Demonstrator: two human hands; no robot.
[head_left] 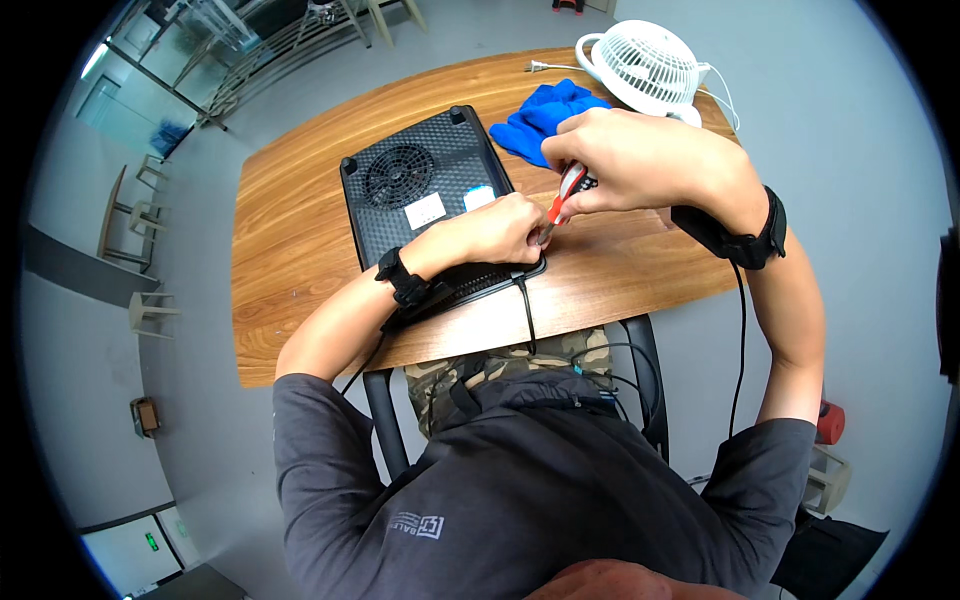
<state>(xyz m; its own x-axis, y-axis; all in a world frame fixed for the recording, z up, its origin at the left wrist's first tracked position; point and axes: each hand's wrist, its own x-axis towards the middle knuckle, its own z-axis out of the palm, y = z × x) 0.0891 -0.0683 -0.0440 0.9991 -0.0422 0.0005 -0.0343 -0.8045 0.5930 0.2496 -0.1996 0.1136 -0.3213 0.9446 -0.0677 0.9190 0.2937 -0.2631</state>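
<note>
Flipped-over induction cooker (pixel 425 195) lying bottom-up on the wooden table (pixel 300 250), right under the left hand (pixel 497 232): black plastic underside, covered in vent slots, round fan grille at the end away from the hands, stubby feet at the far corners, a white label and a smaller bluish sticker just beyond the left knuckles. Black power cord (pixel 527 310) coming off the near edge, just below the left hand, and dropping over the table edge. Left hand curled down on the cooker's near right corner, fingertips bunched around the tip of a screwdriver (pixel 562 203); can't tell what, if anything, is pinched underneath. Right hand (pixel 640 160) just beyond and to the right of it, clenched around the screwdriver's red and black handle, shaft slanting down toward the left fingers. Black straps on both wrists. Crumpled blue cloth (pixel 545 115) right behind the right hand, touching the cooker's far right side. White desk fan (pixel 645 65) lying further back past the cloth, near the table's far edge.
</note>
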